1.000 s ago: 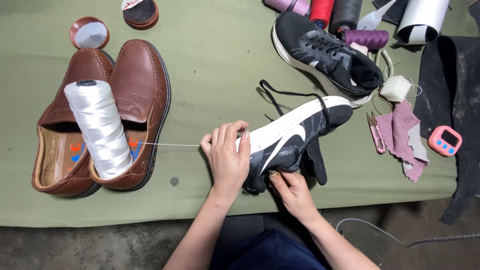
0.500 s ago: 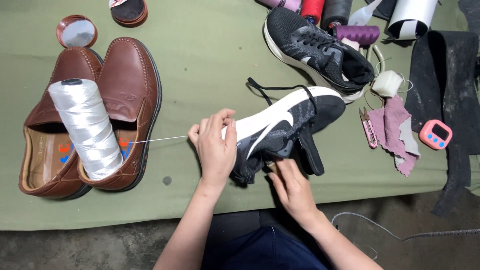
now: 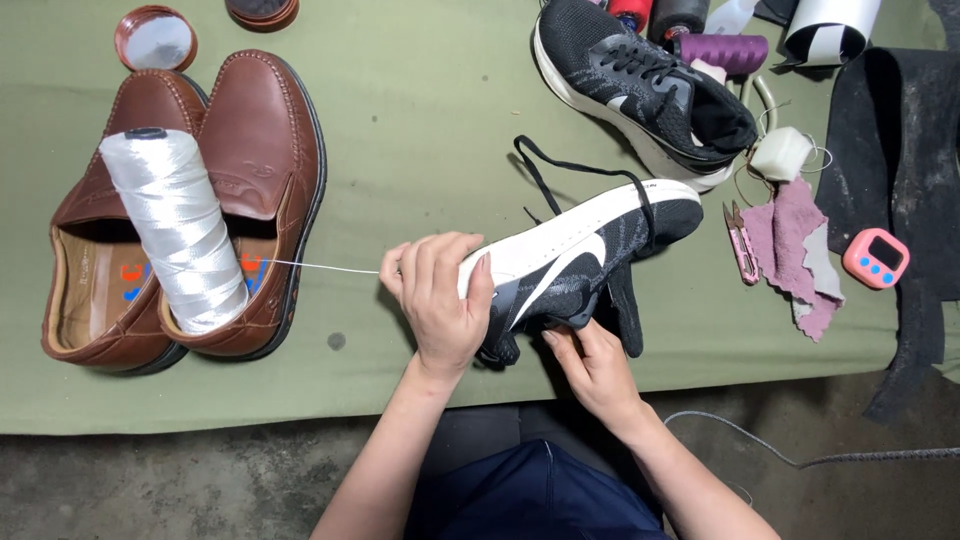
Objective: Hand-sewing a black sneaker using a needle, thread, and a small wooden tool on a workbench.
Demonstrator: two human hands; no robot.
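A green table [image 3: 420, 120] filled the view, its near edge running across the lower part and its far edge cut off by the frame. At its right edge lay a black sheet [image 3: 900, 180], partly out of view. Near the left edge stood a pair of brown shoes [image 3: 255, 190], with a white spool [image 3: 175, 230] lying across them. A black sneaker [image 3: 640, 80] sat at the far edge, half hiding some darker spools behind it.

A second sneaker [image 3: 590, 255], black with a white sole, lay on its side close to the near edge, at the middle. The left hand [image 3: 440, 300] was closed over its heel, fingers curled on the sole, covering that end. The right hand [image 3: 590, 365] reached in from below, fingertips pressed to the upper; what they pinched, if anything, could not be made out. A thin thread [image 3: 320, 267] ran taut from the spool to the left hand, where it vanished.

Right of the sneaker lay a pink rag [image 3: 790, 250], small snips [image 3: 738, 240] and a pink timer [image 3: 875, 258]. Open cloth lay between the brown shoes and the sneakers.
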